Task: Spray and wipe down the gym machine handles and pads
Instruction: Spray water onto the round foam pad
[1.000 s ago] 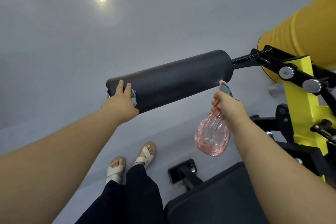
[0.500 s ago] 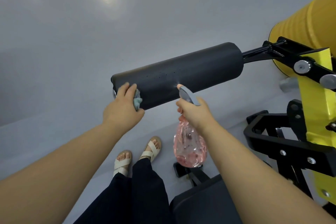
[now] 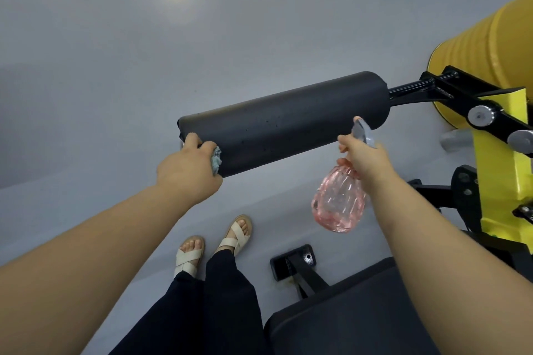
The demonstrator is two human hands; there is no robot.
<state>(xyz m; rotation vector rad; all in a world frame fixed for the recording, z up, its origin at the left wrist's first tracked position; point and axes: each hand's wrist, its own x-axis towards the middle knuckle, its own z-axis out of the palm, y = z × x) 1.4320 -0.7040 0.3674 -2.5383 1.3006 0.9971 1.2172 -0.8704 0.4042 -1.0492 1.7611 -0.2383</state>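
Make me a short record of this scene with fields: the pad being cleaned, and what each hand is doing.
Pad: black cylindrical foam roller pad, dotted with small specks, mounted on the yellow machine frame
Left hand: grips a crumpled pale green cloth against the pad's free end
Right hand: holds a clear pink plastic spray bottle, nozzle toward the pad

Nothing readable is showing. A tiny pale marking is sitting on the black bracket point(image 3: 444, 91) just right of the pad point(image 3: 282, 121), too blurred to read.
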